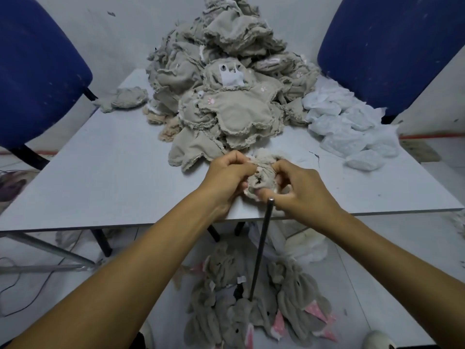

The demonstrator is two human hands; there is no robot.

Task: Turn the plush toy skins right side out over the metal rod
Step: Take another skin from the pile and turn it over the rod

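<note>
Both my hands hold one bunched grey-beige plush skin just above the near edge of the table. My left hand pinches its left side, and my right hand grips its right side with curled fingers. The thin metal rod stands upright below the skin; its shiny top sits just under the fabric, beside my right hand. A tall pile of inside-out beige skins covers the back of the table. Turned grey skins with pink ears lie on the floor around the rod's base.
Two blue chairs flank the table. White fabric pieces lie at the table's right, a lone grey skin at its left. Cables run over the floor at left. More pale fabric sits under the table.
</note>
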